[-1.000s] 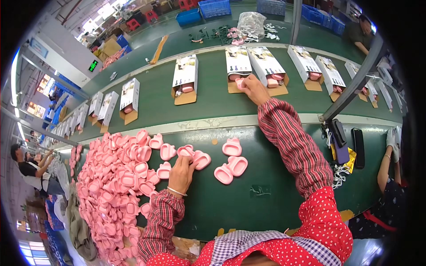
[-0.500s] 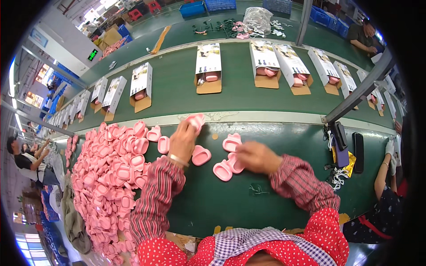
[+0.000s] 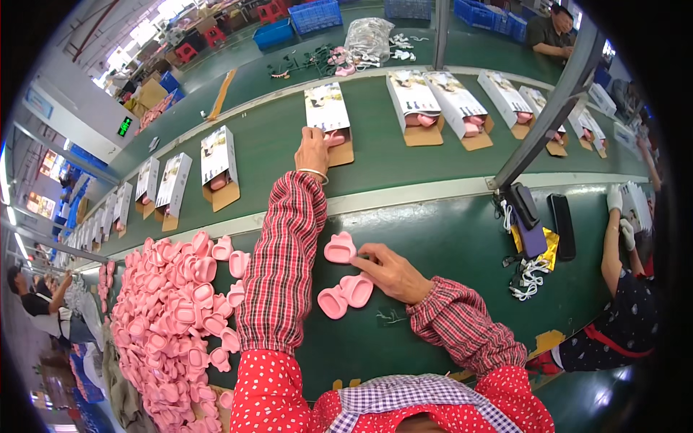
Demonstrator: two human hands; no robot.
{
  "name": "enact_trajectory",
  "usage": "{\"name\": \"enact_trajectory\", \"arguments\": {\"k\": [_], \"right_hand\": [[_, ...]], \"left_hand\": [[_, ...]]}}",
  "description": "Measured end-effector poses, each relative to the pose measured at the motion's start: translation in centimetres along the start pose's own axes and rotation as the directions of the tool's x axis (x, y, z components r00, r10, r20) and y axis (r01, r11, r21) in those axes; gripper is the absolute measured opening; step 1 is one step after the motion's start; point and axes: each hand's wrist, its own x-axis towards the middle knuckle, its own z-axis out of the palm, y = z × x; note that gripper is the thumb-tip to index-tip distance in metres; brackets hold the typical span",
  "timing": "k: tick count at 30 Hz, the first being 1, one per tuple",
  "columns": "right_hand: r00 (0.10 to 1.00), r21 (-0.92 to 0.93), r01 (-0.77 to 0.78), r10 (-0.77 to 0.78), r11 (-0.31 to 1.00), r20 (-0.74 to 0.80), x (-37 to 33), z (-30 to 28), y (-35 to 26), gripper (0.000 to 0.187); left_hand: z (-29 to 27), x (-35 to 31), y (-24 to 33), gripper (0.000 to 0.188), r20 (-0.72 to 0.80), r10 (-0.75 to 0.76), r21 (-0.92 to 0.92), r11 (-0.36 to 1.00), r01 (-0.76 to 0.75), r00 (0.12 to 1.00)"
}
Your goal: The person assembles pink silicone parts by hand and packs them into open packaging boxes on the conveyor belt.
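Our left hand [image 3: 312, 153] curled at the mouth of a white box [image 3: 327, 107]; we could not tell whether it gripped anything. Pink pieces [image 3: 335, 138] showed inside, beside it. Our right hand [image 3: 359, 255] had thumb and forefinger slightly apart at the edge of a pink dish [image 3: 339, 248], two more dishes [image 3: 333, 302] just nearer us. A pale rail [image 3: 411, 194] ran between both hands.

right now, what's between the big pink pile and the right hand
In the head view, the plaid-sleeved left forearm crosses that stretch; beyond it, three loose pink pieces lie beside the right hand.
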Motion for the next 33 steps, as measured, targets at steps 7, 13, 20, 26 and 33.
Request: {"name": "enact_trajectory", "arguments": {"k": [7, 13, 20, 26, 33], "right_hand": [[0.995, -0.068, -0.073, 0.078, 0.995, 0.063, 3.1, 3.6, -1.8, 0.049], [0.996, -0.125, -0.086, 0.084, 0.988, -0.021, 5.6, 5.4, -2.8, 0.046], [0.990, 0.093, 0.030, -0.017, 0.995, -0.139, 10.1, 13.4, -2.9, 0.015], [0.983, 0.010, -0.075, 0.075, 0.997, -0.170, 8.7, 11.0, -3.8, 0.014], [0.994, 0.054, 0.057, -0.051, 0.997, -0.100, 13.4, 11.6, 1.9, 0.017]], "left_hand": [[-10.5, -10.9, -5.4, 0.019, 0.072, 0.214, 0.031, 0.976, -0.216, 0.974], [-18.6, -22.5, -5.1, 0.030, 0.320, 0.142, -0.017, 0.989, -0.144, 0.937], [-19.0, -29.2, -8.8, 0.017, 0.280, -0.011, 0.123, 0.992, -0.024, 0.960], [-18.6, -28.3, -7.2, 0.016, 0.182, 0.110, -0.043, 0.994, -0.103, 0.977], [-17.6, -27.3, -8.9, 0.019, 0.032, 0.183, -0.052, 0.982, -0.181, 0.983]]}}
